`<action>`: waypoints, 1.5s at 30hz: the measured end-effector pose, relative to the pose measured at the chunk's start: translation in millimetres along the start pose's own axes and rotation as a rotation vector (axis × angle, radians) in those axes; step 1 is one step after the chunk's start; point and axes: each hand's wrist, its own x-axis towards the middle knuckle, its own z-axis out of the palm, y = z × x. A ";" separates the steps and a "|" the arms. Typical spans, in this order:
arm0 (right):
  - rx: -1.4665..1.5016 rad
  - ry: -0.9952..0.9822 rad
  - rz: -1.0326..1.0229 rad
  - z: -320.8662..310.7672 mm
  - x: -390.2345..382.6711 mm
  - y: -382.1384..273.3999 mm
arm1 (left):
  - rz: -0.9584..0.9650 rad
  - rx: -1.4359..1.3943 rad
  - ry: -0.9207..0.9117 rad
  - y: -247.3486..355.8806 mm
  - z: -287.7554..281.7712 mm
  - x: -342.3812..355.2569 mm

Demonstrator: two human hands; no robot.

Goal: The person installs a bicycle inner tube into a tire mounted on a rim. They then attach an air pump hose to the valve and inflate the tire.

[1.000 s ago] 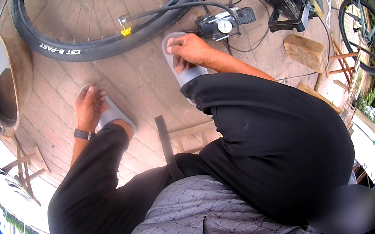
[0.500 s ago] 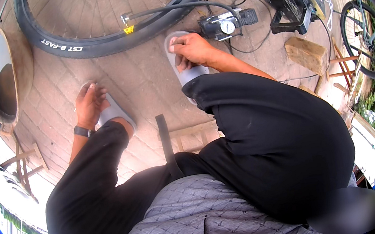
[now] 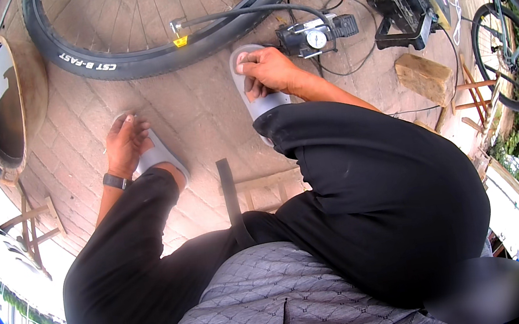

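My left hand [image 3: 125,143], with a dark band on its wrist, hangs over my left slipper [image 3: 158,152]. Its fingers are curled in; a thin whitish bit shows at its outer side, too small to name. Above the other grey slipper [image 3: 274,100] is my right hand [image 3: 266,72], fingers bent and thumb near the forefinger, with nothing visible in it. Beyond both hands a bicycle wheel [image 3: 150,64] with a black tyre lies on the paving. A black hose [image 3: 222,15] runs to its rim from a small air compressor [image 3: 315,38] with a round gauge, beside my right hand.
At the left stands a round basin [image 3: 37,92] holding dark liquid. On the right are a dirty black box-like device [image 3: 405,5], a wooden block [image 3: 424,76] and cables. A parked bicycle [image 3: 505,47] is farther right. A wooden stool [image 3: 37,225] is at the left.
Both hands keep their places and poses. The view has shifted slightly, and the reflection in the basin looks different.
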 end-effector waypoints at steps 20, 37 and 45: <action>-0.012 0.035 -0.053 1.8 -5.2 -2.0 | 0.005 0.002 -0.009 -2.7 -1.8 1.3; 0.025 0.022 -0.037 0.2 0.2 3.9 | 0.014 0.008 -0.010 -2.2 -2.1 0.8; 0.031 0.023 -0.020 1.7 -1.5 -0.5 | 0.017 0.016 0.005 -1.9 -2.2 -0.4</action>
